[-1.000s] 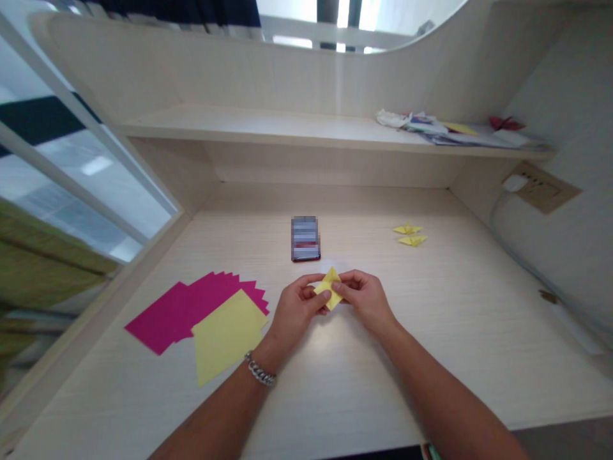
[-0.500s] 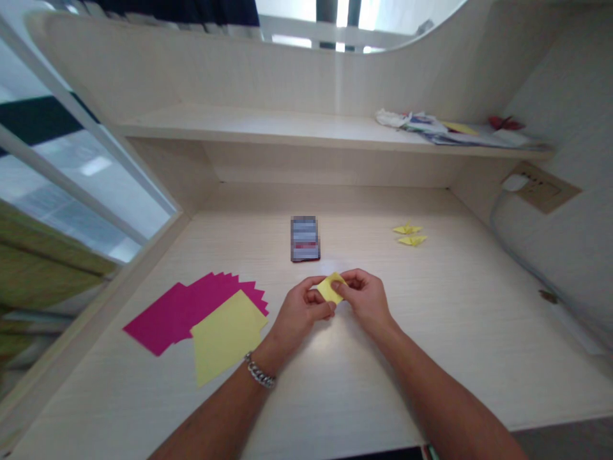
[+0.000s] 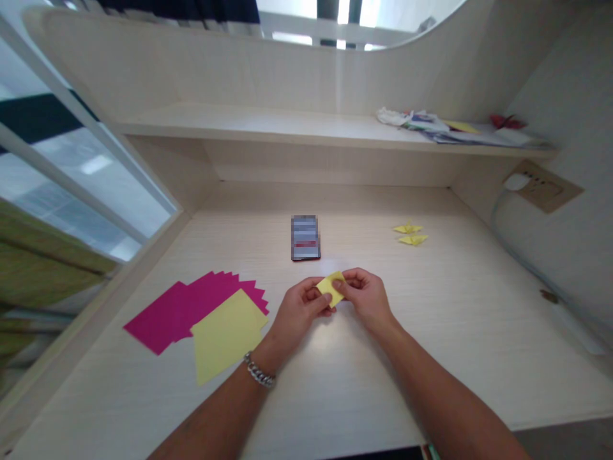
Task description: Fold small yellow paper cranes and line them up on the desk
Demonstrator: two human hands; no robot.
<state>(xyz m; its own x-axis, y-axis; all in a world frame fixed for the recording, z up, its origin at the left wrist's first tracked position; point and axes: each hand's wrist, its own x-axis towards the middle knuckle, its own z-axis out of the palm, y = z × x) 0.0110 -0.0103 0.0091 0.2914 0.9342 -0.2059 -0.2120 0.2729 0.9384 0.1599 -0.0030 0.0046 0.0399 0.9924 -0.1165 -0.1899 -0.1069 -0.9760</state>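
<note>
A small folded square of yellow paper [image 3: 329, 285] is held between both hands above the desk. My left hand [image 3: 301, 310] pinches its left and lower side, the thumb lying on top. At the right, my right hand [image 3: 366, 294] grips the same paper, thumb pressed on its upper face and fingers behind. The fingertips under the paper are partly hidden. To the left lies a flat sheet of yellow paper [image 3: 227, 335], partly over a fanned stack of magenta paper [image 3: 191, 306]. Two folded yellow paper cranes [image 3: 412, 240] rest at the right rear.
A phone [image 3: 305, 237] with a blurred screen lies beyond my hands. Papers [image 3: 445, 131] and a red folded paper piece [image 3: 507, 121] sit on the shelf [image 3: 263, 124]. A white plug [image 3: 517, 182] with a cable [image 3: 517, 255] is in the wall socket at right.
My left thumb has moved up from below the folded paper onto its lower-left part. My right hand keeps its grip, and the rest lies as before.
</note>
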